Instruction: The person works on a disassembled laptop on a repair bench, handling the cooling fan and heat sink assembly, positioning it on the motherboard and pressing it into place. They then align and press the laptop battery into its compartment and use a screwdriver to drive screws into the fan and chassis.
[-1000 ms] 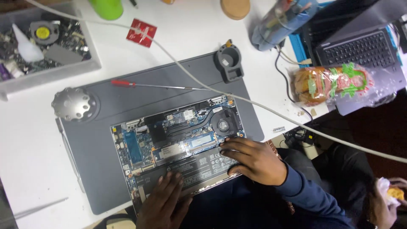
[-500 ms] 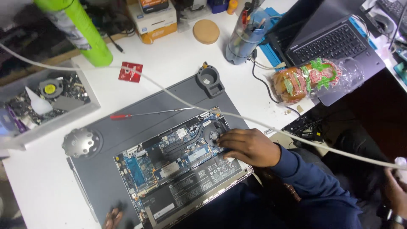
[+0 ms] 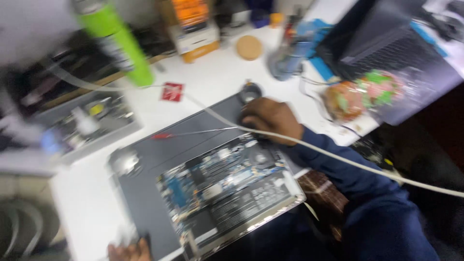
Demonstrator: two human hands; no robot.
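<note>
The right hand (image 3: 270, 118) lies knuckles-up at the far edge of the grey mat (image 3: 145, 193), fingers curled over a small round black holder (image 3: 250, 90); blur hides whether it grips it. Just left of it a red-handled screwdriver (image 3: 193, 133) lies on the mat. Nearer, the opened laptop (image 3: 227, 191) sits with its boards bared. A white cable (image 3: 338, 157) crosses over the wrist. The left hand (image 3: 128, 251) rests at the mat's near corner, mostly out of view. On the worktop (image 3: 212, 72), far left, a green can (image 3: 121, 46) stands beside a parts tray (image 3: 92, 123).
</note>
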